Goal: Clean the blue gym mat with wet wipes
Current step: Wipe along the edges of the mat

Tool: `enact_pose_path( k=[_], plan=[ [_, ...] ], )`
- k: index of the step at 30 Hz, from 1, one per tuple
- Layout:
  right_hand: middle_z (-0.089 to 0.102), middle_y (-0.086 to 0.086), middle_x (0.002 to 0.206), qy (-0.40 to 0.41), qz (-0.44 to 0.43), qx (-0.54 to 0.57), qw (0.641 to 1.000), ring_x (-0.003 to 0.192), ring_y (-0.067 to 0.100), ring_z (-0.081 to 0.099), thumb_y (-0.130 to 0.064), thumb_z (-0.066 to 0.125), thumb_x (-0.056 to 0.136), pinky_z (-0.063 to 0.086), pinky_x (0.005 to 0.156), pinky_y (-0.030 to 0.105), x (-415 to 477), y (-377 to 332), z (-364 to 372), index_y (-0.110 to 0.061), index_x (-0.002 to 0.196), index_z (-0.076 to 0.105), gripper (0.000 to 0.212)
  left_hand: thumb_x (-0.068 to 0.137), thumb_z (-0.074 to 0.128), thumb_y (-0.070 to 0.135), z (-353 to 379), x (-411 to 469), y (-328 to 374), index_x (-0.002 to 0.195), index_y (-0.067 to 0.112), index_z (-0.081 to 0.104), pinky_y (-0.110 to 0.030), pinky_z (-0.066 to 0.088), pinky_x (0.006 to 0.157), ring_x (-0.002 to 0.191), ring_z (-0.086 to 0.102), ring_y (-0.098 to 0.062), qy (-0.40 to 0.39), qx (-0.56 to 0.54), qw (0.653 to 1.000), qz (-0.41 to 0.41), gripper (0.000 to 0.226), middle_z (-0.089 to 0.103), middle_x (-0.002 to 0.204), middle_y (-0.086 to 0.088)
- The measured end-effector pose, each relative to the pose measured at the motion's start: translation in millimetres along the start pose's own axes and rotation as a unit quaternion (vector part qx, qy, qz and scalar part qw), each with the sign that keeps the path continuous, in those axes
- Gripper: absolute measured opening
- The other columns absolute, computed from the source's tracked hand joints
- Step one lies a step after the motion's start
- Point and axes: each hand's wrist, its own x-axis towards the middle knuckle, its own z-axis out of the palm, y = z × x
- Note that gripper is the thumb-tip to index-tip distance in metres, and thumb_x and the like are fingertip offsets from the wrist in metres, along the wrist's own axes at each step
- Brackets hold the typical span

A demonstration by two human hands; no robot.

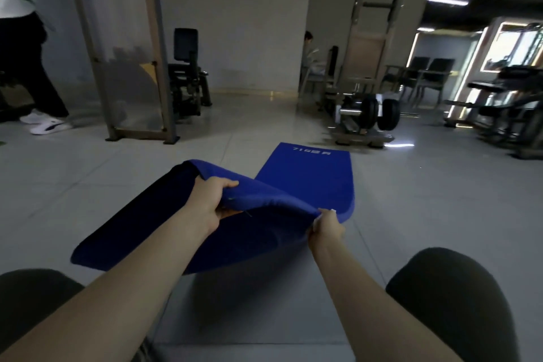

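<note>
A thin blue foam gym mat (pixel 308 182) is laid on the grey tiled floor (pixel 426 214). Its far end lies flat, with white lettering printed there. The near end is lifted off the floor and twisted over toward the left, so the darker underside is shown. The left hand (pixel 213 204) is clamped on the raised edge, thumb on top and fingers curled under. The right hand (pixel 325 226) is pinched on the same edge, further right, and the mat arches between the two. The middle of the mat is hidden by the raised fold, which is crossed by the left forearm.

Two knees in dark fabric (pixel 443 297) are seen at the lower corners. A tan-framed gym machine (pixel 132 73) stands beyond the mat on the left, with a black padded seat machine (pixel 188 76) behind it. Black weight plates on a low sled (pixel 379 114) are parked near the mat's far right corner, apart from it. Dark chairs (pixel 426 73) are set further back. A standing person's white shoes (pixel 47 125) are seen far left. A seated person (pixel 308 50) is partly hidden by the white wall.
</note>
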Motion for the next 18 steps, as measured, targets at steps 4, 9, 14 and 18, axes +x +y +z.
enact_pose_path(
  k=[4,9,14,18],
  plan=[
    [0.056,0.018,0.139,-0.026,-0.044,-0.002,0.999,0.121,0.037,0.060,-0.032,0.048,0.103,0.051,0.090,0.041,-2,-47,-27,-0.007,0.145,0.046,0.049,0.083,0.070,0.003,41,-6,-4,0.133,0.024,0.053,-0.038,0.059,0.053,0.097,0.070,-0.032,-0.073,0.001,0.997,0.013,0.057,0.069,0.116,-0.009],
    [0.058,0.009,0.135,0.078,-0.082,0.098,0.989,0.094,0.020,0.060,-0.034,0.053,0.102,0.047,0.075,0.031,3,-113,-58,-0.011,0.142,0.045,0.046,0.083,0.066,-0.004,99,0,-17,0.134,0.034,0.051,-0.034,0.058,0.052,0.097,0.067,-0.028,-0.160,-0.001,0.987,0.011,0.065,0.066,0.117,-0.002],
    [0.061,0.016,0.128,0.064,-0.167,0.038,0.983,0.080,0.017,0.068,-0.021,0.056,0.099,0.052,0.060,0.025,7,-150,-96,0.000,0.130,0.055,0.037,0.082,0.067,-0.004,146,11,-27,0.129,0.033,0.055,-0.039,0.061,0.063,0.099,0.071,-0.033,-0.225,-0.017,0.974,0.002,0.061,0.068,0.120,-0.006],
    [0.066,0.005,0.096,0.142,-0.154,0.131,0.969,0.078,0.018,0.068,-0.030,0.073,0.090,0.050,0.052,0.030,-1,-168,-106,-0.022,0.085,0.053,0.022,0.080,0.068,-0.005,175,25,-28,0.123,0.030,0.062,-0.040,0.062,0.067,0.090,0.076,-0.027,-0.287,-0.041,0.957,0.002,0.056,0.076,0.110,-0.007]
  ],
)
